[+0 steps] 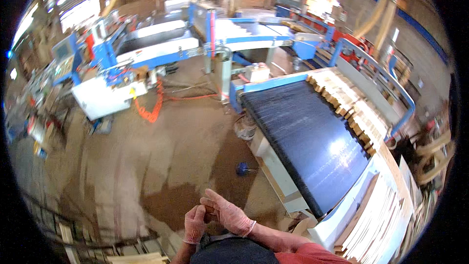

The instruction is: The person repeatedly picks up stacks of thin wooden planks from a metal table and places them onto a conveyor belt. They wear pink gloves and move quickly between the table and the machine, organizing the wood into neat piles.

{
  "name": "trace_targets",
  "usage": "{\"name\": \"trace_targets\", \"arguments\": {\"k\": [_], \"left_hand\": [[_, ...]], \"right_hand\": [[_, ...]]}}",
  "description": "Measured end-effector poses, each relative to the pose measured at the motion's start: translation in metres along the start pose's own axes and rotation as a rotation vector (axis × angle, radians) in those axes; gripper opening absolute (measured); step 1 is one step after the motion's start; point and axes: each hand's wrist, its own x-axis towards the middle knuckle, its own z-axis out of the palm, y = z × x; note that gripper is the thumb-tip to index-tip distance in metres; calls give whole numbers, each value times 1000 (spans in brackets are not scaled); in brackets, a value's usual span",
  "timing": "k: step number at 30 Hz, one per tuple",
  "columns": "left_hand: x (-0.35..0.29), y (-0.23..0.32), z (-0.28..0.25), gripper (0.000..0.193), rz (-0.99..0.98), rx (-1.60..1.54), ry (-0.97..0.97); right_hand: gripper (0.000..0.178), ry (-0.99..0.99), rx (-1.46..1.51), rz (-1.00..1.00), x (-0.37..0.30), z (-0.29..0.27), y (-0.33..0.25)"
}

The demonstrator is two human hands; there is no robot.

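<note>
My two hands meet just in front of my body, at the lower middle of the head view, both in pale, reddish-tinged work gloves. With its fingers curled, my left hand (194,225) is closed; whatever it may hold is hidden. My right hand (231,216) leans across toward it, fingers stretched out and their tips touching or close to the left fingers. A small brown patch shows between the palms, too unclear to name. Right of my hands, and out of their reach, a wide black conveyor belt (308,137) carries a row of wooden pieces (349,105) along its far right side.
Thin wooden strips (373,222) lie stacked at the lower right. A blue-and-white machine (151,58) stands ahead left, with a coiled orange hose (150,110) hanging to the brown floor (181,142). On the floor by the belt sits a small blue object (242,168). Dark metal rails (102,247) run at the lower left.
</note>
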Motion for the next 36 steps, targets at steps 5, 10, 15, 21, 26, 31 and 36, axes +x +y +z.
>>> {"name": "trace_targets", "arguments": {"k": [5, 10, 15, 21, 26, 31, 36], "left_hand": [[70, 35, 20, 33, 64, 149, -114], [117, 55, 35, 32, 42, 235, -181], [195, 56, 21, 34, 454, 644, -25], [252, 88, -23, 37, 161, 354, -242], [250, 78, -57, 32, -225, -100, -621], [272, 58, -82, 30, -60, 381, -405], [304, 76, -98, 32, -168, 69, -454]], "right_hand": [[56, 46, 362, -183, 35, -11, -25], [54, 136, 469, -268, 56, -15, -47], [50, -94, 655, -479, 93, 2, -54], [68, 165, 364, -562, 144, 47, -49], [71, 118, 362, -774, 161, 71, -49], [67, 82, 399, -768, 197, 91, -27], [64, 125, 230, -793, 213, 103, -10]]}}
